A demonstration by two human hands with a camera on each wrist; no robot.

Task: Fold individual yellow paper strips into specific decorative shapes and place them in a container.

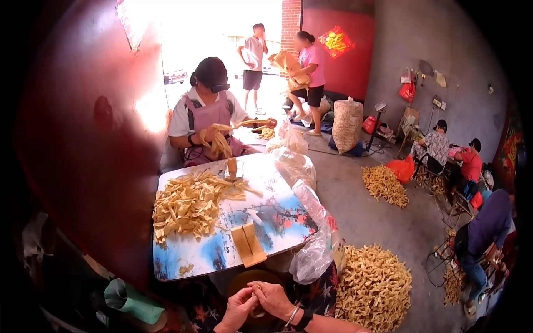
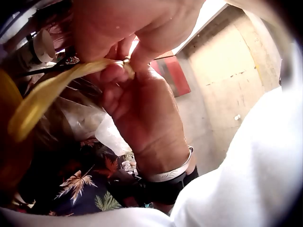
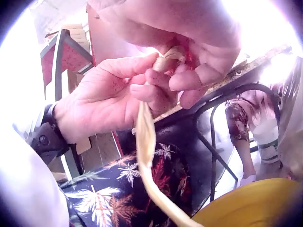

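Observation:
Low in the head view, my left hand [image 1: 237,309] and right hand [image 1: 273,301] meet over my lap. A long, pale yellow strip [image 2: 52,92] trails from between the fingers in the left wrist view, its end knotted or folded [image 2: 127,67] where both hands pinch it. Seen from the right wrist, my left hand [image 3: 106,94] grips the strip [image 3: 147,135] just below the small folded part [image 3: 166,62], and my right hand [image 3: 189,40] curls its fingers round that part. The fingers partly hide the fold.
A table [image 1: 214,256] ahead bears a heap of yellow strips [image 1: 189,205] and a wooden block [image 1: 248,244]. Plastic bags [image 1: 311,255] hang at its right edge. Knotted pieces [image 1: 375,288] lie heaped at right. A person [image 1: 208,111] sits opposite; others are farther off. A yellow container [image 3: 255,203] is below.

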